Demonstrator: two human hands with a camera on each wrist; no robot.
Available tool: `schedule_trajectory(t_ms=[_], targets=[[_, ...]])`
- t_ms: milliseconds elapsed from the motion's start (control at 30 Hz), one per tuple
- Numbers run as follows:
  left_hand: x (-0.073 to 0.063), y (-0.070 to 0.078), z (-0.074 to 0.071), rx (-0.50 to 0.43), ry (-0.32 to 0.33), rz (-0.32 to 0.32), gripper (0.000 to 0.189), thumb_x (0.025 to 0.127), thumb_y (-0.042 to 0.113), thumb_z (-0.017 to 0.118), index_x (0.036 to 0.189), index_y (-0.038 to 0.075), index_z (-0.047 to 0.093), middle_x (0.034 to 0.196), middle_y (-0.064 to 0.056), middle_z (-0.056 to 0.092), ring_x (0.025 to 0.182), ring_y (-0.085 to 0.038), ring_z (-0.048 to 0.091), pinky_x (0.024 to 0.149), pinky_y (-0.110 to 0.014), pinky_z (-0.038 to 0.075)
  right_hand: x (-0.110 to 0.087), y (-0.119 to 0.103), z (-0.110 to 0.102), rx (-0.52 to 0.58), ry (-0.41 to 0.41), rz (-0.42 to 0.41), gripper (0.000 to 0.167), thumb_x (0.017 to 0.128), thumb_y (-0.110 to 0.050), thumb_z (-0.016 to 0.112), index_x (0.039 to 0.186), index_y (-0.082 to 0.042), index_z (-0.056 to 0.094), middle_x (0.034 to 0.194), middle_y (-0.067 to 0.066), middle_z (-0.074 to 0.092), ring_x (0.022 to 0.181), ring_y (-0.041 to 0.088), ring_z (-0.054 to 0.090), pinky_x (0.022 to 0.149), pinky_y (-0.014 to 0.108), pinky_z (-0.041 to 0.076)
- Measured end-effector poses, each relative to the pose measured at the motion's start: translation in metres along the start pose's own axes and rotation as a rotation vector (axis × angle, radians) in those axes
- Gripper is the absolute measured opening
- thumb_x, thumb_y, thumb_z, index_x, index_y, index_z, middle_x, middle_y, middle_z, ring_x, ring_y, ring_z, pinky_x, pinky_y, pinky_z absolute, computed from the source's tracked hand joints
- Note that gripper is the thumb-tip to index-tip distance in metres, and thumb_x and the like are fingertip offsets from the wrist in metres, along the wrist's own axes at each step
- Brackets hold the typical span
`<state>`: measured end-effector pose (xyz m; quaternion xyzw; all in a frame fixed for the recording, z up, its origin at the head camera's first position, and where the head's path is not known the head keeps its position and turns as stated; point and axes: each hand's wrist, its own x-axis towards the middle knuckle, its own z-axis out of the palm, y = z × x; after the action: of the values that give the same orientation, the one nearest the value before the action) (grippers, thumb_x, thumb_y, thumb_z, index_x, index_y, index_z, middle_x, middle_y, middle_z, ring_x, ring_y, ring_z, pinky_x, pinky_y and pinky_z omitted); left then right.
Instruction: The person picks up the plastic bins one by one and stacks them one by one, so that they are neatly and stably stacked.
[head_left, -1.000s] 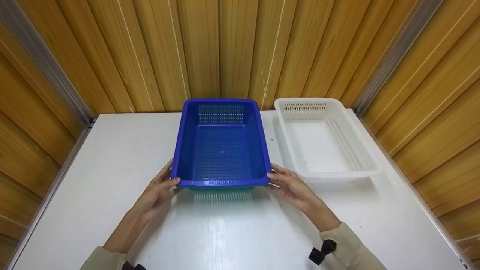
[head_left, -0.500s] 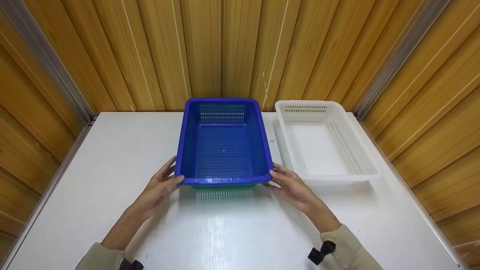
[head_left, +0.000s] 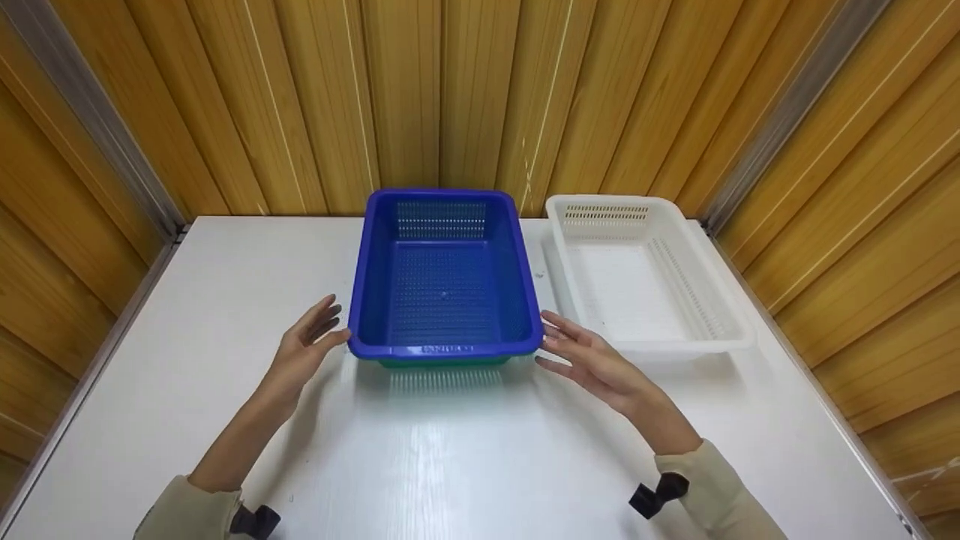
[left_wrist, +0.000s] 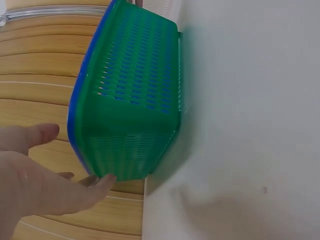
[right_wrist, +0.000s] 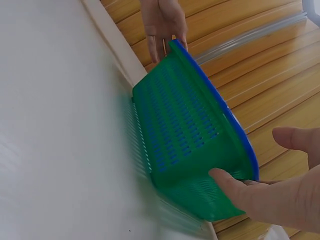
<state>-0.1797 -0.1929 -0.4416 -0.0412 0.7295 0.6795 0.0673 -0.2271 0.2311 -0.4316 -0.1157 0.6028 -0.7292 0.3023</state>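
Here, the blue basket point(head_left: 444, 300) sits between the left hand point(head_left: 298, 356) and right hand point(head_left: 598, 366), both loosely spread.

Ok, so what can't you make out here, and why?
Lettering on the front rim of the blue basket, head view: too blurred to read.
Inside of the green basket, head view: hidden by the blue basket nested in it.
Rest of the left hand, left wrist view: cut off by the left edge.
Rest of the right sleeve, head view: cut off by the bottom edge.
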Motion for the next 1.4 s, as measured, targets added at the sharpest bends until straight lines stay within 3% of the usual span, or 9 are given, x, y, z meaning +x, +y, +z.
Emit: schedule_trajectory(t_ms=[67, 167, 333, 567, 800, 900, 1133, 1400], targets=[[-0.005, 0.009, 0.002, 0.006, 0.061, 0.016, 0.070, 0.105, 0.018, 0.057, 0.164, 0.016, 0.021, 0.170, -0.008, 0.027, 0.159, -0.026, 0.021, 0.129, -0.052, 0.017, -0.005, -0.007, -0.002, -0.033, 0.006, 0.002, 0.067, 0.108, -0.013, 0.047, 0.163, -0.002, 0.010, 0.171, 0.019, 0.015, 0.157, 0.037, 0.022, 0.125, 0.052, 0.029], [-0.013, 0.021, 0.010, -0.009, 0.101, 0.055, 0.064, 0.105, 0.014, 0.054, 0.163, 0.016, 0.027, 0.168, -0.005, 0.032, 0.157, -0.021, 0.025, 0.129, -0.044, 0.022, -0.014, -0.017, -0.008, -0.076, -0.003, -0.018, 0.065, 0.109, -0.013, 0.044, 0.163, -0.001, 0.011, 0.171, 0.019, 0.017, 0.157, 0.038, 0.021, 0.123, 0.044, 0.035], [-0.024, 0.037, 0.033, -0.027, 0.060, 0.119, 0.059, 0.105, 0.009, 0.053, 0.160, 0.016, 0.035, 0.165, -0.006, 0.038, 0.156, -0.023, 0.030, 0.127, -0.044, 0.027, -0.029, -0.034, -0.025, -0.104, -0.039, -0.083, 0.061, 0.111, -0.013, 0.040, 0.163, -0.001, 0.012, 0.166, 0.011, 0.035, 0.153, 0.029, 0.036, 0.118, 0.036, 0.042], [-0.027, 0.044, 0.069, -0.065, -0.091, 0.174, 0.057, 0.103, 0.006, 0.055, 0.158, 0.014, 0.040, 0.159, -0.011, 0.047, 0.151, -0.026, 0.040, 0.124, -0.049, 0.033, -0.055, -0.048, -0.057, -0.042, -0.038, -0.197, 0.049, 0.112, -0.008, 0.032, 0.161, -0.006, 0.026, 0.158, 0.008, 0.048, 0.145, 0.023, 0.049, 0.117, 0.035, 0.043], [-0.020, 0.029, 0.106, -0.138, -0.367, 0.123, 0.061, 0.104, 0.013, 0.055, 0.160, 0.010, 0.032, 0.158, -0.017, 0.047, 0.145, -0.029, 0.048, 0.122, -0.046, 0.036, -0.069, -0.048, -0.086, 0.025, 0.081, -0.283, 0.043, 0.111, -0.004, 0.032, 0.153, -0.009, 0.042, 0.154, 0.014, 0.053, 0.140, 0.026, 0.055, 0.114, 0.036, 0.046], [-0.017, 0.024, 0.122, -0.160, -0.452, 0.096, 0.062, 0.104, 0.015, 0.056, 0.161, 0.009, 0.030, 0.157, -0.018, 0.047, 0.143, -0.030, 0.050, 0.120, -0.045, 0.039, -0.076, -0.049, -0.098, 0.039, 0.094, -0.299, 0.042, 0.112, -0.005, 0.030, 0.151, -0.011, 0.045, 0.152, 0.013, 0.055, 0.138, 0.025, 0.056, 0.113, 0.035, 0.047], [-0.004, 0.008, 0.159, -0.181, -0.560, 0.045, 0.061, 0.103, 0.011, 0.055, 0.160, 0.008, 0.033, 0.156, -0.021, 0.048, 0.141, -0.034, 0.052, 0.117, -0.045, 0.043, -0.100, -0.068, -0.131, 0.129, 0.027, -0.362, 0.046, 0.112, -0.005, 0.021, 0.149, -0.007, 0.048, 0.148, 0.015, 0.059, 0.135, 0.027, 0.059, 0.111, 0.036, 0.049], [0.005, -0.007, 0.197, -0.138, -0.649, 0.014, 0.065, 0.101, 0.014, 0.059, 0.161, 0.016, 0.033, 0.157, -0.019, 0.047, 0.142, -0.037, 0.050, 0.115, -0.045, 0.045, -0.133, -0.084, -0.167, 0.263, 0.068, -0.389, 0.045, 0.110, 0.000, 0.023, 0.141, 0.000, 0.056, 0.140, 0.019, 0.064, 0.129, 0.030, 0.064, 0.106, 0.037, 0.053]])
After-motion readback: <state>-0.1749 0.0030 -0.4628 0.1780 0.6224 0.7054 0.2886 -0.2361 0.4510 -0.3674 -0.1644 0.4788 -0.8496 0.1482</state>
